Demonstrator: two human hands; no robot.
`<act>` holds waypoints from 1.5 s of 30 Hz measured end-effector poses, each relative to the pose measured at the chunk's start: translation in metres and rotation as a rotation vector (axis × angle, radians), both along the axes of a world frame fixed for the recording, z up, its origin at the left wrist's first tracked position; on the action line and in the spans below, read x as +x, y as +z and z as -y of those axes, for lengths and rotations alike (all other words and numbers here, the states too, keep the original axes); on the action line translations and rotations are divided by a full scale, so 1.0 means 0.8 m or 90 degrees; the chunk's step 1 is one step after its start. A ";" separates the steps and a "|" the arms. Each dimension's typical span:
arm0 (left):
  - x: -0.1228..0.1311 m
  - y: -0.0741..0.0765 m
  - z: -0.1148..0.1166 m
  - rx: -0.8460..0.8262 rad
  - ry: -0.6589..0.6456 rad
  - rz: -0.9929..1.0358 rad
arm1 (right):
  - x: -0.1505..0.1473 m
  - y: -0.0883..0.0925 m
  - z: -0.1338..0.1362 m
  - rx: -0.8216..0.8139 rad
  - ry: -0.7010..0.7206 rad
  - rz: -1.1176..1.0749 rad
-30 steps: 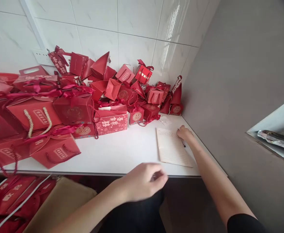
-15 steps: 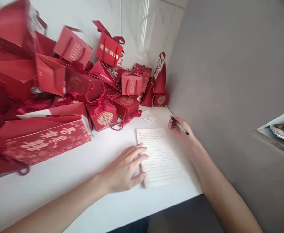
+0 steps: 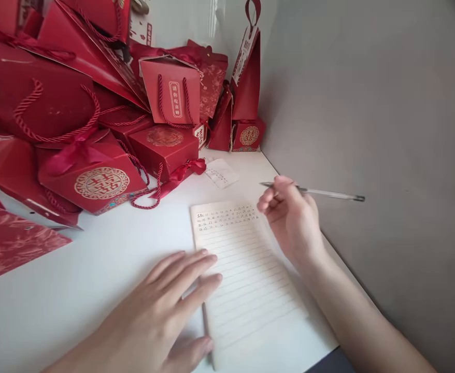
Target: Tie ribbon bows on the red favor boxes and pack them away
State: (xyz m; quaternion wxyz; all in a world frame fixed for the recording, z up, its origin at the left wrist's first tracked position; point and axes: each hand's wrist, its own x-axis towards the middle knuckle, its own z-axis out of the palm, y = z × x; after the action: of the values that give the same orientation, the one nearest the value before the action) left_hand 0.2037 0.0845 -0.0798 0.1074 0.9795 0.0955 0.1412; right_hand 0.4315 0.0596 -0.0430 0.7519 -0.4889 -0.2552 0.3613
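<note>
A lined notepad [image 3: 246, 280] lies on the white table, with several rows of small handwriting near its top. My left hand [image 3: 169, 300] rests with fingers spread on the pad's left edge, holding nothing. At the pad's upper right, my right hand [image 3: 293, 223] grips a pen [image 3: 332, 195]; its tip points left and its clear barrel sticks out to the right above the hand. Just beyond the pad lies a small slip of paper [image 3: 222, 173] with faint writing.
Red gift boxes and bags fill the left and back, among them a box with a round gold emblem [image 3: 101, 183] and a pink-red box with cord handles [image 3: 173, 96]. A grey wall [image 3: 386, 129] stands along the right side of the table [image 3: 95, 290].
The view is closer to the notepad and boxes. In my right hand the pen has turned, its tip now left and its far end right. My left hand remains on the pad's left edge.
</note>
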 end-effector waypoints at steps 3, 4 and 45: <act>0.004 0.000 0.012 0.015 0.004 -0.014 | -0.034 -0.015 0.001 -0.103 0.113 0.084; 0.005 0.000 0.017 0.013 0.013 -0.018 | -0.044 -0.020 0.001 -0.138 0.154 0.114; 0.012 -0.017 0.032 -0.090 0.038 0.049 | -0.062 -0.038 -0.002 -0.237 0.144 0.543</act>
State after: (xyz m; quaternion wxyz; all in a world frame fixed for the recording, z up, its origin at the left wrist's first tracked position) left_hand 0.2136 0.0589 -0.0938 0.1755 0.9601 0.1300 0.1749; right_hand 0.3817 0.0609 -0.0734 0.4358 -0.6893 -0.5231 0.2476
